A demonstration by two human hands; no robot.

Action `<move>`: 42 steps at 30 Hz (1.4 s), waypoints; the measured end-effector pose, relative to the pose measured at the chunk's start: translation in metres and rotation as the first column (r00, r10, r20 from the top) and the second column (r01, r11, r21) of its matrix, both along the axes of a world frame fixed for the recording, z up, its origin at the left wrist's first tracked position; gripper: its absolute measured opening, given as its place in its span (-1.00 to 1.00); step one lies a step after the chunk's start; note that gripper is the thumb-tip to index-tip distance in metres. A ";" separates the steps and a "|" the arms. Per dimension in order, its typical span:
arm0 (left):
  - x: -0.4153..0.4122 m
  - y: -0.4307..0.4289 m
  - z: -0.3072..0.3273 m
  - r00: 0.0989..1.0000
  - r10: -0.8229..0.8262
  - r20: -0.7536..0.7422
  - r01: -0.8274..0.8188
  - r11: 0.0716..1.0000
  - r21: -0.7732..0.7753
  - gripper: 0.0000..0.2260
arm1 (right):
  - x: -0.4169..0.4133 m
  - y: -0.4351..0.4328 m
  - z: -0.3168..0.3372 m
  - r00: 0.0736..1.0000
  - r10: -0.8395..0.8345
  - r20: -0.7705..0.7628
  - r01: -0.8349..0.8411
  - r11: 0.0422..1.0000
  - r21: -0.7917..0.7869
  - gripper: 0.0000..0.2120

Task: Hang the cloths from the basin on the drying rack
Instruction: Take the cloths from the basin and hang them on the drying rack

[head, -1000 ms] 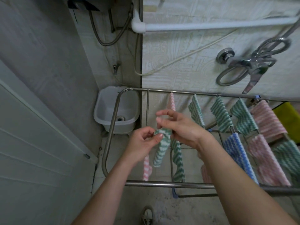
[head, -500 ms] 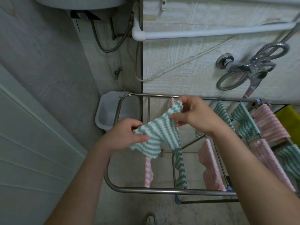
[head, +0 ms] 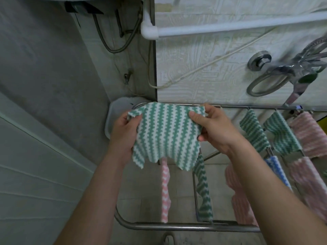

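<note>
Holding the green-and-white striped cloth [head: 166, 131] spread flat in the middle of the frame, we had our left grip [head: 123, 133] curled round its upper left corner and our right grip [head: 216, 129] pinching its upper right edge, thumb on top. It hung above the drying rack [head: 194, 227], in front of the white basin [head: 113, 119] at centre left, and we could not tell whether it touched the far rail.

We judged it light and limp: its lower edge sagged in scallops and one corner curled over, so it would fold wherever unsupported. The nubby weave looked easy to hold, neither slippery nor fragile. We thought the two top corners the best hold, stretching it taut so its middle could drape over a rail, near the pink cloth [head: 165, 190] and the green cloth [head: 203, 190] hanging below.
</note>
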State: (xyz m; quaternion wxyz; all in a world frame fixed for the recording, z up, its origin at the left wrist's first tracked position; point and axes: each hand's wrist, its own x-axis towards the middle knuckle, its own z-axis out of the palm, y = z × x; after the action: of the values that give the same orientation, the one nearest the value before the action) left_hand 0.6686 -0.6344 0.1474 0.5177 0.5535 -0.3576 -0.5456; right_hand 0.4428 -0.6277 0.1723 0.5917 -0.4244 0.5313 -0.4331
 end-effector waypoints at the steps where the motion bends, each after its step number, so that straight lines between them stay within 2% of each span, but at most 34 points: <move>1: -0.003 -0.005 -0.006 1.000 -0.014 0.011 0.013 0.998 0.056 -0.87 | 0.000 -0.008 -0.010 1.000 -0.016 -0.023 0.018 0.998 0.058 -0.85; 4: -0.016 -0.032 -0.041 0.996 0.009 0.089 -0.030 0.971 0.236 -0.74 | 0.004 -0.039 -0.052 0.987 -0.025 -0.157 0.057 0.977 0.204 -0.79; 6: -0.023 -0.043 -0.063 0.984 -0.019 0.180 -0.039 0.948 0.315 -0.65 | 0.011 -0.052 -0.076 0.977 -0.026 -0.213 0.077 0.968 0.238 -0.60; 8: -0.026 -0.055 -0.082 0.971 -0.047 0.236 -0.039 0.937 0.347 -0.57 | 0.016 -0.064 -0.093 0.948 -0.019 -0.316 0.095 0.970 0.225 -0.56; 12: -0.029 -0.074 -0.090 0.934 -0.028 0.355 -0.064 0.968 0.243 -0.60 | 0.014 -0.085 -0.108 0.801 0.004 -0.598 0.069 0.993 0.100 -0.67; 15: -0.034 -0.085 -0.090 0.921 0.006 0.390 -0.076 0.984 0.163 -0.61 | 0.014 -0.097 -0.106 0.689 -0.058 -0.722 0.065 0.998 -0.018 -0.80; 18: -0.038 -0.095 -0.097 0.920 0.021 0.391 -0.088 0.984 0.154 -0.64 | 0.017 -0.105 -0.104 0.651 -0.109 -0.752 0.085 0.994 -0.070 -0.83; 20: -0.039 -0.099 -0.103 0.897 -0.032 0.441 -0.052 0.983 0.177 -0.65 | 0.021 -0.103 -0.101 0.669 -0.062 -0.740 0.031 0.998 -0.056 -0.69; 22: -0.039 -0.095 -0.104 0.843 -0.085 0.532 -0.018 0.983 0.185 -0.56 | 0.024 -0.096 -0.099 0.637 -0.011 -0.770 -0.064 0.996 -0.067 -0.51; 24: -0.039 -0.086 -0.102 0.747 -0.095 0.658 0.027 0.993 0.114 -0.52 | 0.022 -0.086 -0.097 0.508 -0.065 -0.859 -0.125 0.981 -0.148 -0.52; 26: -0.044 -0.071 -0.095 0.695 -0.157 0.702 0.156 0.986 0.066 -0.58 | 0.010 -0.075 -0.095 0.386 -0.164 -0.908 -0.086 0.973 -0.213 -0.63; 28: -0.050 -0.059 -0.090 0.648 -0.276 0.710 0.290 0.951 0.105 -0.54 | -0.003 -0.064 -0.090 0.332 -0.153 -0.931 0.009 0.987 -0.159 -0.71; 31: -0.054 -0.056 -0.092 0.549 -0.353 0.757 0.383 0.912 0.148 -0.45 | -0.014 -0.051 -0.087 0.275 0.150 -0.950 0.057 0.984 0.171 -0.71; 33: -0.054 -0.059 -0.092 0.531 -0.404 0.745 0.422 0.888 0.180 -0.44 | -0.015 -0.047 -0.091 0.250 0.309 -0.917 0.030 0.945 0.327 -0.72; 37: -0.053 -0.067 -0.091 0.529 -0.510 0.678 0.499 0.834 0.238 -0.39 | -0.014 -0.044 -0.098 0.271 0.240 -0.932 0.045 0.964 0.261 -0.78; 42: -0.051 -0.073 -0.086 0.470 -0.547 0.693 0.529 0.803 0.275 -0.35 | -0.013 -0.039 -0.098 0.249 0.152 -0.956 0.067 0.983 0.174 -0.67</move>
State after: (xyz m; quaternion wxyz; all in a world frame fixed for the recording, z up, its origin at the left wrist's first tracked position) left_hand 0.6179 -0.7071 0.0617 0.1206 0.5908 -0.6857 -0.4078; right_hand 0.4294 -0.6667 0.0742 0.1891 -0.5598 0.8066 -0.0167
